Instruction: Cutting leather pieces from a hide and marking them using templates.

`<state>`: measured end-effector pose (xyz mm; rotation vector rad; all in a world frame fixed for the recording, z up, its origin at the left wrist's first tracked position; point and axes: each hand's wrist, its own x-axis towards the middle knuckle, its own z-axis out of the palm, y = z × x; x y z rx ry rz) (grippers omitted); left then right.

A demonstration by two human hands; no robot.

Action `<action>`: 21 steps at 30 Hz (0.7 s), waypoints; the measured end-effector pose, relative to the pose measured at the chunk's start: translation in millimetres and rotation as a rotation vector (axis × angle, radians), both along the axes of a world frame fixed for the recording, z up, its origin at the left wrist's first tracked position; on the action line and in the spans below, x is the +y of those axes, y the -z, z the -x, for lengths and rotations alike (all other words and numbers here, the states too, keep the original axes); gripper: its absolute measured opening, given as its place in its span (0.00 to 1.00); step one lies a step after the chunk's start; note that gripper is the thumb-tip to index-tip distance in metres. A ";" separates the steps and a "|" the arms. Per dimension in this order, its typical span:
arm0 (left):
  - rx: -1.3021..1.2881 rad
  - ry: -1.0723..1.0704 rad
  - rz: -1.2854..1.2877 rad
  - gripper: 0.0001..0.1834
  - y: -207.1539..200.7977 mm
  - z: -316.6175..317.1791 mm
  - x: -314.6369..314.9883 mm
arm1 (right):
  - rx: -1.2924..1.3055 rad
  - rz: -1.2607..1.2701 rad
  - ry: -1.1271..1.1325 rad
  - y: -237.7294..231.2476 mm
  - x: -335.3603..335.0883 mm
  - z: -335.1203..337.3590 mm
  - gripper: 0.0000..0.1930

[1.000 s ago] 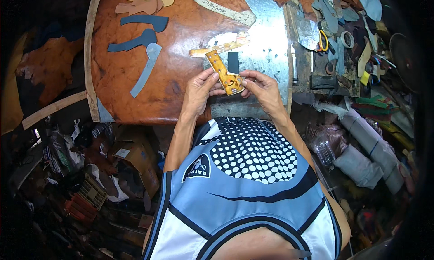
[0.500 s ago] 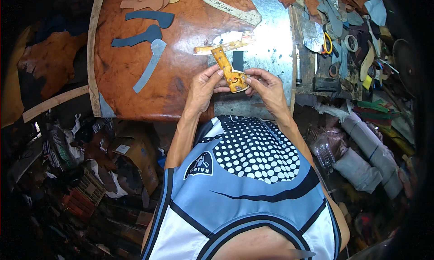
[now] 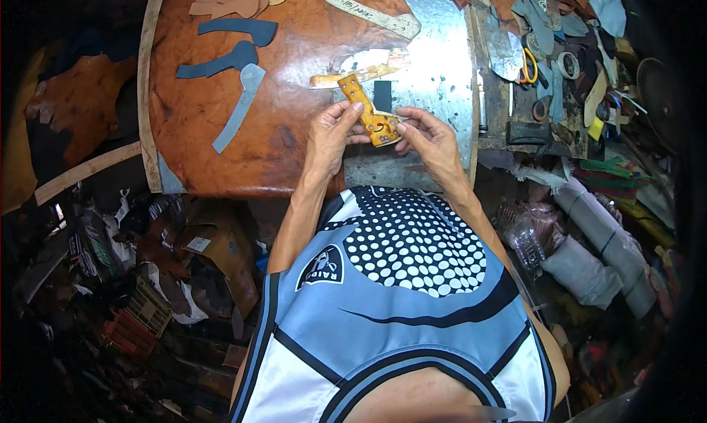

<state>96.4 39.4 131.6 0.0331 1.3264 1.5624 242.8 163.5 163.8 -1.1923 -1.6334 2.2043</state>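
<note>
Over the near part of the work table, both my hands hold a yellow-brown, L-shaped flat piece (image 3: 363, 108) studded with small metal rivets. My left hand (image 3: 331, 134) pinches its left edge between thumb and fingers. At the lower right corner, my right hand (image 3: 429, 140) grips it, thumb on top. A pale edge shows along its inner bend; whether that is a separate layer I cannot tell. Just beyond lie a small dark rectangle (image 3: 383, 96) and a worn yellow-brown strip (image 3: 342, 78).
Brown leather (image 3: 191, 139) and a shiny metal sheet (image 3: 442, 77) cover the table. Blue-grey cut pieces (image 3: 237, 30) lie left, a cream curved template (image 3: 368, 13) at the back. Yellow-handled scissors (image 3: 529, 66), tape rolls (image 3: 568, 66) and scraps crowd the right bench. A cardboard box (image 3: 228, 257) stands lower left.
The riveted piece leans slightly more to the left at its far end, and both hands stay on it. The whole view has shifted a little.
</note>
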 end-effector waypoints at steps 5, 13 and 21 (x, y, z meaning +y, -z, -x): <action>-0.044 0.062 0.004 0.14 8.9 -5.8 21.8 | -0.024 0.020 0.051 9.7 10.5 -21.0 0.14; 0.873 0.241 0.114 0.13 10.0 1.1 77.3 | -0.161 -0.038 0.270 28.9 48.9 -64.6 0.13; 1.580 0.744 -0.120 0.19 42.5 -4.0 96.8 | -0.477 -0.489 0.076 33.0 56.4 -58.9 0.16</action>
